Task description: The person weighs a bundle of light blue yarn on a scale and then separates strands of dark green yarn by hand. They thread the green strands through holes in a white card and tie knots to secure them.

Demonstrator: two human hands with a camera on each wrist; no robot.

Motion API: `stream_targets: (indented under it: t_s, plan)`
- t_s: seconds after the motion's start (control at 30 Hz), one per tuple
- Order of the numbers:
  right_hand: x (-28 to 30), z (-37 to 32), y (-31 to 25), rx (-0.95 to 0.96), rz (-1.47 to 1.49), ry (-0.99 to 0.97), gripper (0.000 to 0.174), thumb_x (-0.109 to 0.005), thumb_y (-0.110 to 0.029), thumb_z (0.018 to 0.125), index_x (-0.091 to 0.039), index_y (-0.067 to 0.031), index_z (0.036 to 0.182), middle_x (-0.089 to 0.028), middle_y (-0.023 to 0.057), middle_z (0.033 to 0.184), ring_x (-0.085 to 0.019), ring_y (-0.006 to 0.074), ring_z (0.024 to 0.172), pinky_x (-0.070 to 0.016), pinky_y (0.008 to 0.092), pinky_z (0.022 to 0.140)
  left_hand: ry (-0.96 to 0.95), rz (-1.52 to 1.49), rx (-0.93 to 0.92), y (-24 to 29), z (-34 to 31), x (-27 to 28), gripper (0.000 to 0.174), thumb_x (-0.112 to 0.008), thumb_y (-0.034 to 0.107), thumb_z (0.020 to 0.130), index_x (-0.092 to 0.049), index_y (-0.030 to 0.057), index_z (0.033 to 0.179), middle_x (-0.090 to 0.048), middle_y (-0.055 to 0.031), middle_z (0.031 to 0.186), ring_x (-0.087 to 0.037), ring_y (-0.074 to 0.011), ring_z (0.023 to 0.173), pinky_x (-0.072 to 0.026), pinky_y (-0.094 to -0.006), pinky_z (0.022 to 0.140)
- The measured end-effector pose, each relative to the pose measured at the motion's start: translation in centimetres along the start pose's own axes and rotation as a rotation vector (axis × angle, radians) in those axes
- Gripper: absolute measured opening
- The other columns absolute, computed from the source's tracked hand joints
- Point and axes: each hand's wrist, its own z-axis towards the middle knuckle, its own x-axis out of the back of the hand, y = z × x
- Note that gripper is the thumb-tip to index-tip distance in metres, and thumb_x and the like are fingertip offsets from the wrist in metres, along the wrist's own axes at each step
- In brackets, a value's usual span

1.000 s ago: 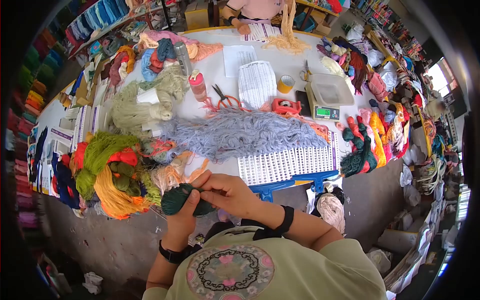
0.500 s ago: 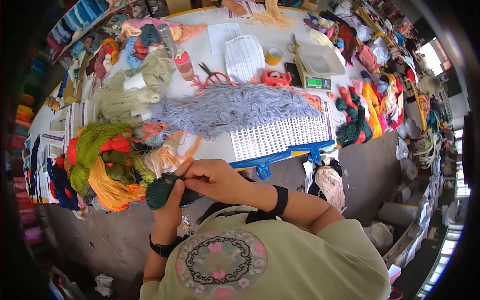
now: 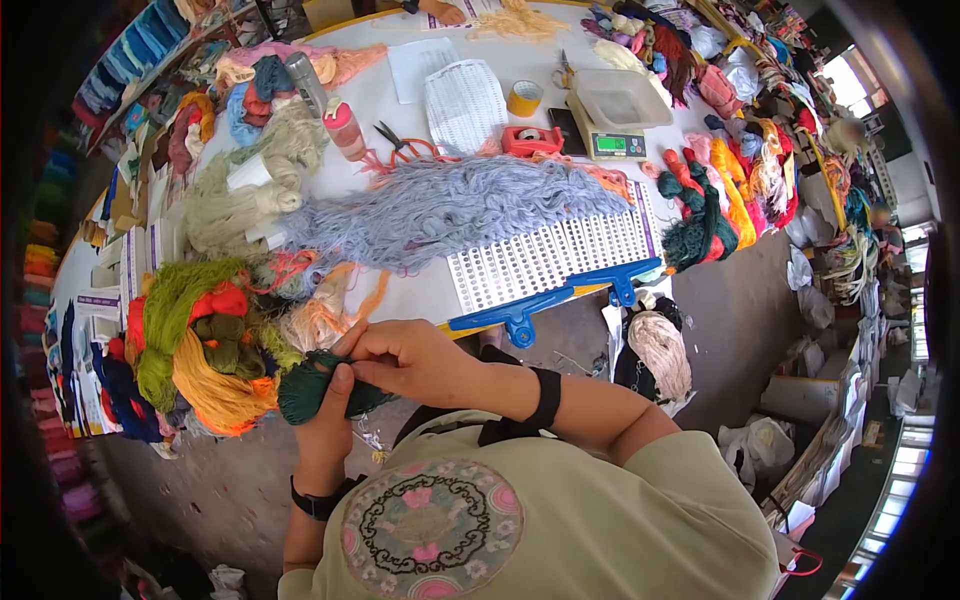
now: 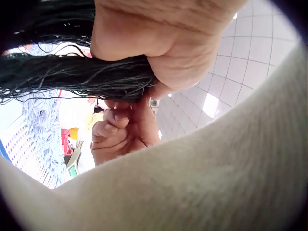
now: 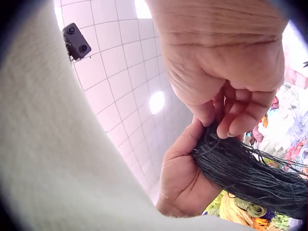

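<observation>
A dark green hank of yarn (image 3: 303,390) is held between both hands, just off the table's near edge. My left hand (image 3: 334,412) grips it with the thumb laid along the top. My right hand (image 3: 410,358) pinches the strands beside that thumb. In the left wrist view the loose strands (image 4: 72,79) run out from under the left hand (image 4: 159,38), with right-hand fingers (image 4: 115,127) below. The right wrist view has thumb and fingers of the right hand (image 5: 226,72) on the bunched end of the yarn (image 5: 245,171).
Olive, yellow and red yarn (image 3: 215,345) is heaped left of the hands. Ahead lies a long blue-grey yarn bundle (image 3: 450,205) above punched cards (image 3: 540,255) held by blue clips (image 3: 520,318). Scissors (image 3: 405,150), a tape dispenser (image 3: 532,140) and a scale (image 3: 615,145) sit farther back.
The head view has tilted down, so the table appears higher and farther left. Both hands keep their hold on the dark green hank, with only slight finger movement.
</observation>
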Motion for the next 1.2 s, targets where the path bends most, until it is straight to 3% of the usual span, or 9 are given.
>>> stream_targets:
  t_s: [0.07, 0.2, 0.3, 0.4, 0.47, 0.63, 0.9, 0.97, 1.2]
  plan:
    - [0.0, 0.1, 0.0, 0.013, -0.027, 0.002, 0.013, -0.063, -0.011, 0.084, -0.061, 0.0017, 0.081, -0.064, 0.0095, 0.084, -0.055, 0.0212, 0.061, -0.0425, 0.0319, 0.056, -0.045, -0.004, 0.024, -0.6, -0.1, 0.5, 0.042, -0.049, 0.018, 0.096, -0.048, -0.0066, 0.130, -0.061, -0.0106, 0.116, -0.056, -0.0151, 0.105, -0.0413, -0.0275, 0.095]
    - [0.1, 0.1, -0.5, -0.028, 0.003, -0.008, 0.012, -0.063, -0.010, 0.084, -0.060, 0.0022, 0.081, -0.065, 0.0089, 0.089, -0.055, 0.0200, 0.061, -0.0425, 0.0313, 0.056, -0.069, 0.106, 0.024, -0.7, -0.1, 0.9, 0.042, -0.048, 0.018, 0.096, -0.049, -0.0066, 0.130, -0.062, -0.0107, 0.116, -0.056, -0.0156, 0.105, -0.0413, -0.0281, 0.095]
    - [0.0, 0.0, -0.5, -0.058, 0.008, -0.024, 0.011, -0.063, -0.009, 0.083, -0.061, 0.0024, 0.083, -0.066, 0.0089, 0.092, -0.056, 0.0186, 0.063, -0.0436, 0.0309, 0.058, -0.062, -0.056, 0.075, -0.4, -0.1, 0.5, 0.042, -0.048, 0.018, 0.096, -0.049, -0.0067, 0.130, -0.062, -0.0104, 0.116, -0.056, -0.0164, 0.105, -0.0413, -0.0283, 0.095]
    - [-0.6, 0.2, 0.0, 0.032, 0.063, -0.017, 0.009, -0.062, -0.009, 0.088, -0.061, 0.0000, 0.090, -0.060, 0.0022, 0.075, -0.057, 0.0089, 0.063, -0.0455, 0.0241, 0.055, -0.022, -0.028, 0.006, -0.2, 0.0, 0.9, 0.041, -0.048, 0.020, 0.097, -0.051, -0.0070, 0.127, -0.062, -0.0112, 0.115, -0.058, -0.0171, 0.105, -0.0428, -0.0291, 0.094]
    - [-0.2, 0.2, -0.1, -0.284, 0.175, 0.040, 0.013, -0.062, -0.012, 0.088, -0.063, -0.0013, 0.095, -0.066, 0.0046, 0.098, -0.057, 0.0098, 0.061, -0.0482, 0.0233, 0.056, 0.021, -0.360, 0.118, 1.3, 0.4, 0.2, 0.028, -0.051, 0.018, 0.097, -0.061, -0.0042, 0.112, -0.061, -0.0146, 0.120, -0.059, -0.0157, 0.106, -0.0451, -0.0300, 0.093]
    - [0.4, 0.1, -1.4, -0.286, 0.292, 0.049, 0.013, -0.060, -0.010, 0.091, -0.063, -0.0006, 0.099, -0.064, 0.0019, 0.110, -0.055, 0.0045, 0.060, -0.0471, 0.0195, 0.053, -0.009, -0.454, 0.068, 0.8, 1.1, 0.3, 0.020, -0.056, 0.015, 0.094, -0.061, -0.0025, 0.101, -0.062, -0.0166, 0.118, -0.059, -0.0214, 0.108, -0.0467, -0.0333, 0.093]
    - [0.4, -0.6, -1.7, -0.166, 0.252, 0.047, 0.011, -0.061, -0.008, 0.090, -0.064, 0.0001, 0.097, -0.064, 0.0023, 0.094, -0.055, 0.0046, 0.060, -0.0463, 0.0192, 0.052, 0.001, -0.600, 0.089, 0.9, 0.5, -0.2, 0.017, -0.060, 0.012, 0.091, -0.061, -0.0015, 0.101, -0.064, -0.0149, 0.113, -0.061, -0.0169, 0.099, -0.0476, -0.0307, 0.089]
    - [0.3, -0.8, -1.9, -0.131, 0.242, 0.055, 0.010, -0.062, -0.008, 0.090, -0.065, -0.0001, 0.096, -0.064, 0.0025, 0.090, -0.055, 0.0046, 0.060, -0.0463, 0.0194, 0.052, 0.007, -0.452, 0.045, 1.2, 0.4, -0.5, 0.015, -0.060, 0.013, 0.091, -0.061, -0.0003, 0.097, -0.065, -0.0147, 0.111, -0.061, -0.0160, 0.097, -0.0477, -0.0299, 0.088]
    - [0.5, -1.0, -2.0, -0.258, 0.514, 0.159, 0.021, -0.046, -0.024, 0.099, -0.055, -0.0064, 0.092, -0.062, 0.0018, 0.084, -0.054, 0.0065, 0.055, -0.0460, 0.0194, 0.051, -0.001, -0.564, 0.044, 1.2, -0.1, -0.1, 0.021, -0.059, 0.015, 0.093, -0.061, -0.0023, 0.104, -0.064, -0.0133, 0.113, -0.060, -0.0150, 0.099, -0.0471, -0.0302, 0.089]
